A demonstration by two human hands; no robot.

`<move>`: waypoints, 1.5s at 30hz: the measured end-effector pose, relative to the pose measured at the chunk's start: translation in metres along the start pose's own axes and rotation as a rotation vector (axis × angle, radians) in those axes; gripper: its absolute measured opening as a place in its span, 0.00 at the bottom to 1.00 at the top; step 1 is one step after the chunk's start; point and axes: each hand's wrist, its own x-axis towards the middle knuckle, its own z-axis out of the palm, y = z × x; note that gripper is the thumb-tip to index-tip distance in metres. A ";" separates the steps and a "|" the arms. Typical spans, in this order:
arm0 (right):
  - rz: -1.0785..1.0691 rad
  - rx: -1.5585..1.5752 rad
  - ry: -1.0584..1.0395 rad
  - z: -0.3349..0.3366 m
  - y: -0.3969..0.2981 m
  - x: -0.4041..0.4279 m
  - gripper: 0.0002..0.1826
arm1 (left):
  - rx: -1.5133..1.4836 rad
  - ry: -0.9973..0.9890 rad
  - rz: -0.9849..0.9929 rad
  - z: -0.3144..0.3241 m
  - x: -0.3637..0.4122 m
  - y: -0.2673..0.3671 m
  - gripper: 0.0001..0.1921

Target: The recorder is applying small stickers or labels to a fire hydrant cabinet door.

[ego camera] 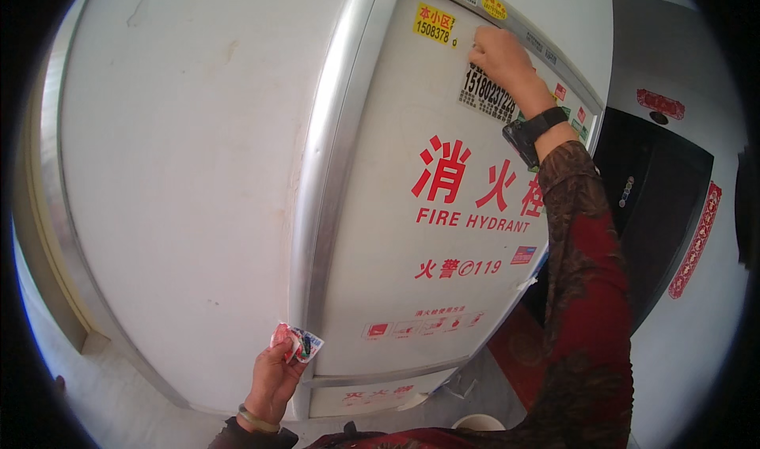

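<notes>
The white door (380, 253) of a fire hydrant cabinet, framed in metal and lettered in red, stands before me. My right hand (503, 54) is raised against its upper part, fingers curled, at the top of a black-and-white sticker (484, 90). Whether those fingers pinch the sticker's edge cannot be made out. Just left of them is a yellow sticker (433, 23) bearing writing. Low at the cabinet's left edge, my left hand (278, 378) holds a small wad of crumpled stickers (300, 345) between thumb and fingers. A dark watch (522, 140) is on my right wrist.
More small stickers (579, 122) dot the door's right side and top frame. A plain white wall (190, 182) adjoins on the left. On the right is a dark door (653, 211) with red paper strips around it. A pale round container (478, 422) stands below, near a red mat (516, 354).
</notes>
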 end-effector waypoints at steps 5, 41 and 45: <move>0.223 0.374 0.113 -0.013 -0.005 -0.027 0.10 | 0.065 -0.036 -0.023 -0.004 -0.013 0.000 0.10; 0.085 1.470 -0.321 -0.031 -0.217 -0.206 0.05 | 0.317 -0.205 0.050 0.068 -0.007 -0.015 0.09; 0.604 1.329 -0.017 -0.006 -0.122 -0.158 0.05 | 0.218 -0.044 0.084 0.038 -0.010 -0.010 0.09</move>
